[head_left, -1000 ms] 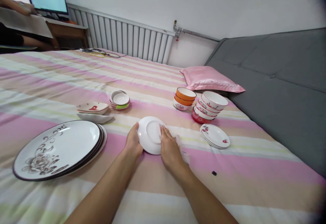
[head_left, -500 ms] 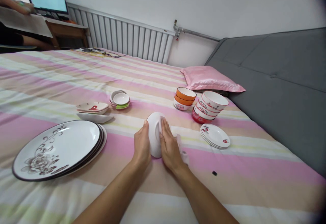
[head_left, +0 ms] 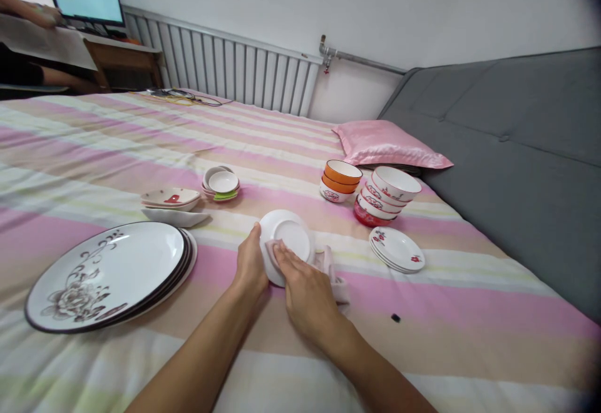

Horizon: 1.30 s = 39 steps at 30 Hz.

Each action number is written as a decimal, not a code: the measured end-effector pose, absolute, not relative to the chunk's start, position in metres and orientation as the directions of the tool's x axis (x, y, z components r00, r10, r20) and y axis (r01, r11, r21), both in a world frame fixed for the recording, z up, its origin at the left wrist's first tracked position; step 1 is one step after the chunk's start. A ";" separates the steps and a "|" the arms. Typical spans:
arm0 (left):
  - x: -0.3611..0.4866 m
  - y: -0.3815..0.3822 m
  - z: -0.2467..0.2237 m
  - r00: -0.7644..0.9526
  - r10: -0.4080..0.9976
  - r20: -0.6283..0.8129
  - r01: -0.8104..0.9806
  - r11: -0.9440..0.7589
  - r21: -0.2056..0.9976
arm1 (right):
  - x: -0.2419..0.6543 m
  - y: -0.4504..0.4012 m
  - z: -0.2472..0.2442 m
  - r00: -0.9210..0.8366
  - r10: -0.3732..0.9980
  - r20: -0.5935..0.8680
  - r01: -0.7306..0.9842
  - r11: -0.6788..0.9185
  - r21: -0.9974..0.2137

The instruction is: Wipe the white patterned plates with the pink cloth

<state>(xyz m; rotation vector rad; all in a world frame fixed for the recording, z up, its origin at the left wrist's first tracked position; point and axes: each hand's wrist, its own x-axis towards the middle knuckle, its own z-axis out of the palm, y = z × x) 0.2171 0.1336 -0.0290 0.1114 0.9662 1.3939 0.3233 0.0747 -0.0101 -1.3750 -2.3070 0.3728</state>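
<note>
A small white plate (head_left: 286, 228) is tilted up over the bed, its underside with the foot ring facing me. My left hand (head_left: 251, 260) grips its left edge, thumb up along the rim. With fingers pressed together, my right hand (head_left: 307, 288) holds a pale pinkish cloth (head_left: 335, 278) against the plate's underside; part of the cloth hangs down on the right. To the right lies a stack of small floral plates (head_left: 397, 249). On the left rests a stack of large dark-rimmed plates (head_left: 122, 269) with a brown flower pattern.
Beyond my hands stand orange and white bowls (head_left: 341, 181) and red-and-white bowls (head_left: 389, 194). Small dishes (head_left: 223, 181) and boat-shaped dishes (head_left: 171, 199) sit at left. A black bit (head_left: 395, 318) lies on the striped sheet. A pink pillow (head_left: 389, 144) is farther back; a person's arm (head_left: 28, 9) shows upper left.
The plate has turned from nearly edge-on so that its underside faces me. My right hand has slid left across it with the cloth, while my left hand has shifted slightly left.
</note>
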 end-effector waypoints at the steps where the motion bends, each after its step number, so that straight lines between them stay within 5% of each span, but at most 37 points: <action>1: 0.216 0.134 -0.029 -0.140 0.858 -0.494 -0.755 0.230 0.614 | 0.323 0.072 -0.007 -0.406 0.897 0.176 0.800 0.442 -0.406; 6: 0.216 0.137 -0.031 -0.182 0.861 -0.474 -0.751 0.189 0.632 | 0.325 0.068 -0.003 -0.342 0.939 0.029 0.899 0.336 -0.280; 15: 0.218 0.135 -0.032 -0.268 0.871 -0.412 -0.679 0.133 0.722 | 0.333 0.096 -0.027 -0.158 0.985 0.070 0.951 0.171 -0.257; 25: 0.226 0.124 -0.021 -0.308 0.929 -0.204 -0.522 0.015 0.853 | 0.343 0.112 -0.034 -0.145 0.955 0.260 0.892 0.239 -0.383; 32: 0.227 0.120 -0.013 -0.269 0.948 -0.167 -0.514 0.005 0.857 | 0.343 0.109 -0.027 -0.292 0.849 0.441 0.791 0.473 -0.388; 39: 0.222 0.124 -0.018 -0.269 0.939 -0.216 -0.541 0.038 0.840 | 0.338 0.084 0.003 -0.360 0.882 0.304 0.847 0.446 -0.291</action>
